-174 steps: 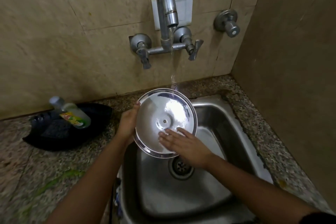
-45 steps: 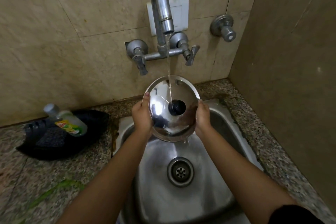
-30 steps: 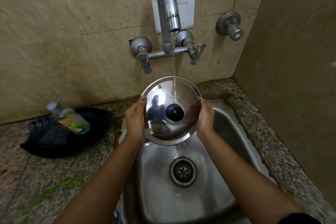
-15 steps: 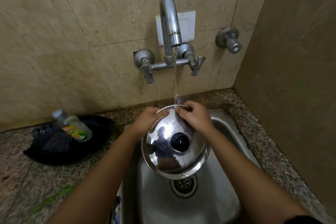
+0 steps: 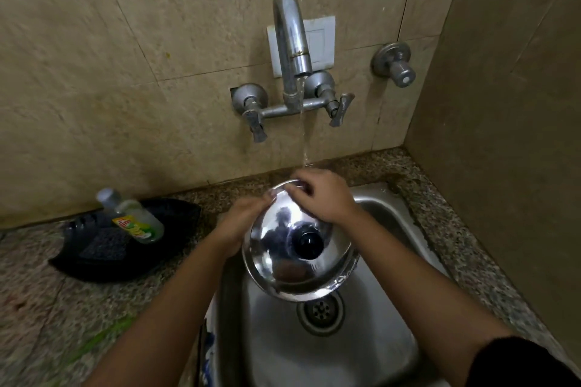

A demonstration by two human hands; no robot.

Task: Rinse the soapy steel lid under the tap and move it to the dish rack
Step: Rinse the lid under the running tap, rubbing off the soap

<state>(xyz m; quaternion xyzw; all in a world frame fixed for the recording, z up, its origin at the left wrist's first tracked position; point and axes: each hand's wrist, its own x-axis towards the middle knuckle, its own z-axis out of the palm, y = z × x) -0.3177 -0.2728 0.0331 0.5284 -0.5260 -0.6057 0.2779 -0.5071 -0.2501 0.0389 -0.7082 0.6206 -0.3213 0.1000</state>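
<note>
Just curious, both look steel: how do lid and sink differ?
The lid is round and domed; the sink a squarish basin. The lid has a black knob; the sink a drain. Left hand and right hand hold the lid tilted; the sink sits in the counter. Both are shiny steel.

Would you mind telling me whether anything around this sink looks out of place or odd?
The soap bottle lies tilted across the black tray rather than standing, and a green streak marks the counter at the lower left. Otherwise nothing stands out.
</note>
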